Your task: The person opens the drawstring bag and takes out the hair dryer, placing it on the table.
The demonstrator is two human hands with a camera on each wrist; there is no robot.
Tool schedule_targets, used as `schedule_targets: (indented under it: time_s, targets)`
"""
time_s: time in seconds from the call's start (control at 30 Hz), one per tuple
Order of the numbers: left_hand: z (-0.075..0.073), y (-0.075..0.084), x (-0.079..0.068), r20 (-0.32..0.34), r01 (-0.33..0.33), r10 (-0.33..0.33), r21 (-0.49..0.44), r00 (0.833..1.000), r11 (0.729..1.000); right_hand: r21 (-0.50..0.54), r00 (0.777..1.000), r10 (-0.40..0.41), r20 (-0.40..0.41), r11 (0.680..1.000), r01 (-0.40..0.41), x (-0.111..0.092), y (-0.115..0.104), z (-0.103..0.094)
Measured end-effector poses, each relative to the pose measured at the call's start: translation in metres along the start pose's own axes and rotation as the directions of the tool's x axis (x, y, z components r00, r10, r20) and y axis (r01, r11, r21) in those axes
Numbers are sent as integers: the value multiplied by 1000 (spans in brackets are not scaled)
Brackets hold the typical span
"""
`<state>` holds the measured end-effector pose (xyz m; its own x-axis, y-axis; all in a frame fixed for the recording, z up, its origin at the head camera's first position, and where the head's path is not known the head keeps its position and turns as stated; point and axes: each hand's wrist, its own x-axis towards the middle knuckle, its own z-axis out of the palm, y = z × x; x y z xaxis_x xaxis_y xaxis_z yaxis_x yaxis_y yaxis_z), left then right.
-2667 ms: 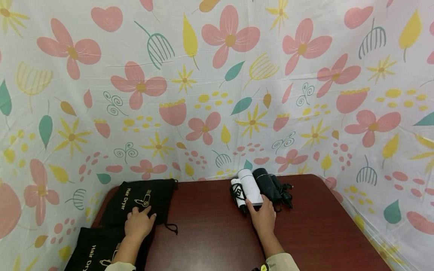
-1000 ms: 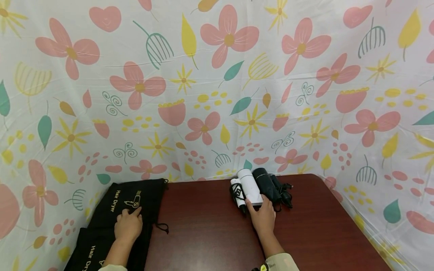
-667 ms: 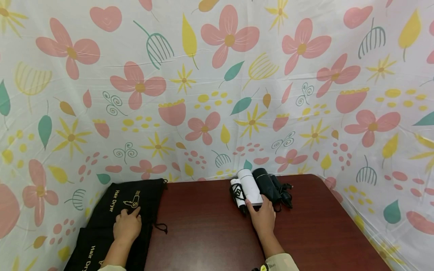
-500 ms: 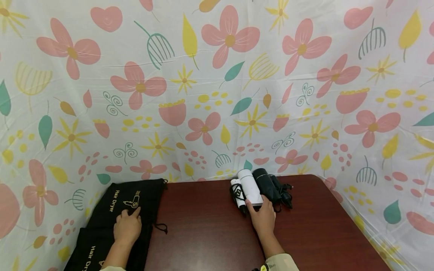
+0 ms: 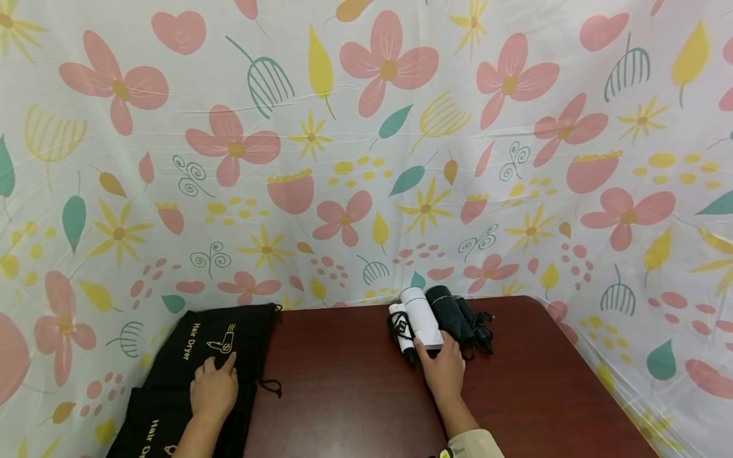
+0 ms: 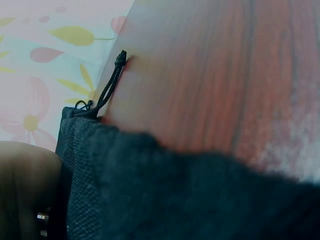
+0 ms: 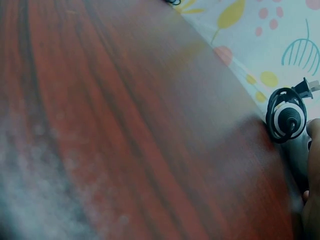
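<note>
In the head view my left hand (image 5: 214, 390) rests on the far black drawstring bag (image 5: 243, 327), printed "Hair Dryer" with a gold dryer drawing. A second black bag (image 5: 137, 423) with the same print lies nearer, partly under my left forearm. My right hand (image 5: 445, 369) holds the near end of the white hair dryer (image 5: 420, 315) between thumb and fingers; its smaller white part (image 5: 402, 327) has a black cord wound round it. Beside it lies a black hair dryer (image 5: 449, 313). The right wrist view shows the coiled cord and its plug (image 7: 302, 88) at the edge.
The brown wooden table (image 5: 338, 381) has rounded far corners. A floral cloth (image 5: 343, 146) hangs behind it and along both sides. The far bag's drawstring loop (image 5: 270, 387) sticks out to the right over the table.
My left hand and the far bag have moved left, so the bag now lies more squarely behind the near one; lately both are almost still. The right hand and dryers have stayed put.
</note>
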<state>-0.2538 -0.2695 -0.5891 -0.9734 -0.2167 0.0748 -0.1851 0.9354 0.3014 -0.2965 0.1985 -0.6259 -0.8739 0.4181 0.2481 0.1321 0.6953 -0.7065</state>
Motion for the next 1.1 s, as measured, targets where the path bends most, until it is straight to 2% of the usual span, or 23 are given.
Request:
schedule_targets:
  time_s: [0.47,0.73,1.1]
  targets:
    - [2,-1,-1,12,20,-20,1,1000,1000,-5,1000,-4,-12,1000,4,1,1,3]
    - [1,2,0,22,0,0,10,1000,1000,-5,999,-2,-37,1000,1,1,2,1]
    - [0,1,2,43,6,-7,15,999,1000,-9,1000,-15,-22,1000,15,0,-1,0]
